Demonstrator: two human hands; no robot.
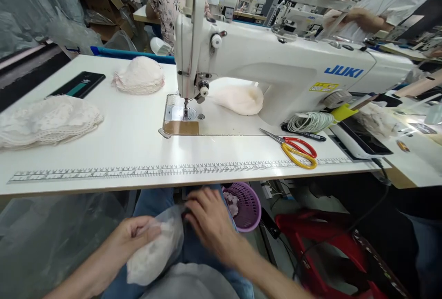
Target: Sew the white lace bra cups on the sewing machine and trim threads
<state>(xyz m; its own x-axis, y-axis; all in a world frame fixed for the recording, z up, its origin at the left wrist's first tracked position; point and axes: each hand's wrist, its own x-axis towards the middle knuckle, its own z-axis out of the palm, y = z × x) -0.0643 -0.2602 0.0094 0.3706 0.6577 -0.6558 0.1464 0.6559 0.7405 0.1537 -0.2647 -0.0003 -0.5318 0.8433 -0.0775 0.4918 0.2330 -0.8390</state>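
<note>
My left hand (138,234) is closed, thumb on top, on a white lace fabric piece (148,260) with a sheer mesh layer. The piece hangs over my lap, below the table's front edge. Just right of it is my right hand (210,225), blurred, with its bent fingers apart near the mesh edge. Whether those fingertips touch the mesh is unclear. On the table lie a stack of white lace pieces (48,117) at the left and a smaller pile of pale cups (140,76) behind it. Another pale padded piece (243,100) rests under the sewing machine's arm.
A white sewing machine (276,55) stands on the table (120,142). Red-and-yellow scissors (297,149) lie near a printed ruler strip (207,169) and a cord coil (311,122). A phone (79,85) lies left. Below is a purple basket (250,207). Other people sit beyond.
</note>
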